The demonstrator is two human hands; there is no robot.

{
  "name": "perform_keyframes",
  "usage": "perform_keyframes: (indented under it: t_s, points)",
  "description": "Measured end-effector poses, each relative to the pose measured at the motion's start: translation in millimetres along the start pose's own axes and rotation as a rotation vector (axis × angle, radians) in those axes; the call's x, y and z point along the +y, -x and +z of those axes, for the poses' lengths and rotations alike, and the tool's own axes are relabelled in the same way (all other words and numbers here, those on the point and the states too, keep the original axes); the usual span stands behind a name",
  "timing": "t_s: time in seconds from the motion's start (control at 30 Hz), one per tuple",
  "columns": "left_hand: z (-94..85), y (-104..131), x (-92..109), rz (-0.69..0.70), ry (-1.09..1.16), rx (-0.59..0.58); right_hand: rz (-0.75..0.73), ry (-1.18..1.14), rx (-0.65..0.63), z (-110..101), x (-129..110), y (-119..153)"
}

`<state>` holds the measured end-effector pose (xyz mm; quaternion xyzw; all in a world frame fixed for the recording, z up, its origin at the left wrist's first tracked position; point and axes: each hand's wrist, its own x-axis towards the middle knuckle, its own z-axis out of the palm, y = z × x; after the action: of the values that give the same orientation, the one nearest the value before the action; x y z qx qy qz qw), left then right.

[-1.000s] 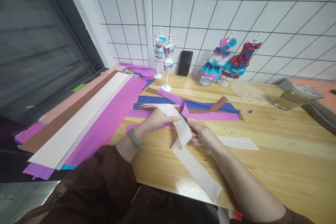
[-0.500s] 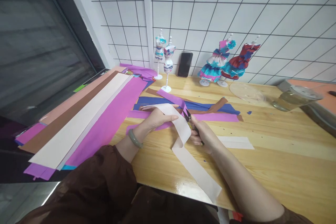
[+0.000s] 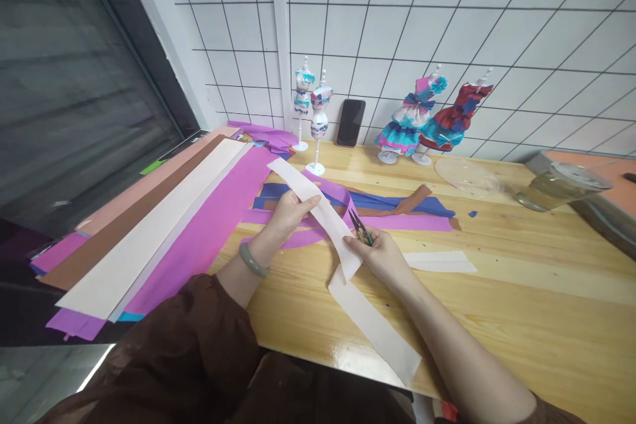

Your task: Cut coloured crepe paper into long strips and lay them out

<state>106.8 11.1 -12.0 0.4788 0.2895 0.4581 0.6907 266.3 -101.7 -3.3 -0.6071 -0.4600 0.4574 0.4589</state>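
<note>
A long pale crepe-paper strip (image 3: 325, 213) stretches slantwise between my hands, its far end free and its lower part folded back and trailing toward the table's front edge. My left hand (image 3: 289, 213) is closed on it, thumb on top. In my right hand (image 3: 385, 253) are small dark scissors (image 3: 360, 228), blades apart and pointing away; the thumb of that hand also presses on the strip. Under and behind the hands lie purple (image 3: 412, 222), blue (image 3: 278, 193) and brown (image 3: 415, 199) strips. A shorter pale strip (image 3: 442, 262) rests right of my right hand.
Wide paper sheets (image 3: 149, 225) are stacked at the left. Along the tiled wall stand two small dress forms (image 3: 319, 122), a phone (image 3: 350, 122) and two forms in paper dresses (image 3: 410, 116). A clear cup (image 3: 559, 187) and a clear round lid (image 3: 467, 175) are at the right.
The strip has been straightened, its far end now raised away from me. My right thumb has come onto the strip, and the scissors show more clearly. The short pale strip shifted slightly.
</note>
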Motion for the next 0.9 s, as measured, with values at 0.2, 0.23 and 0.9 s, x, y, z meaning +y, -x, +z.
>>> perform_keyframes:
  t_s: [0.2,0.23,0.9]
  points:
    - [-3.7,1,-4,-0.05,-0.037,-0.116,-0.051,-0.102,0.026,-1,-4,2]
    - [-4.0,1,-4,-0.062,-0.045,-0.117,-0.056,-0.087,0.022,-2,-4,2]
    - [1.5,4,-4,-0.082,-0.197,-0.04,-0.183,0.071,0.013,5,2,3]
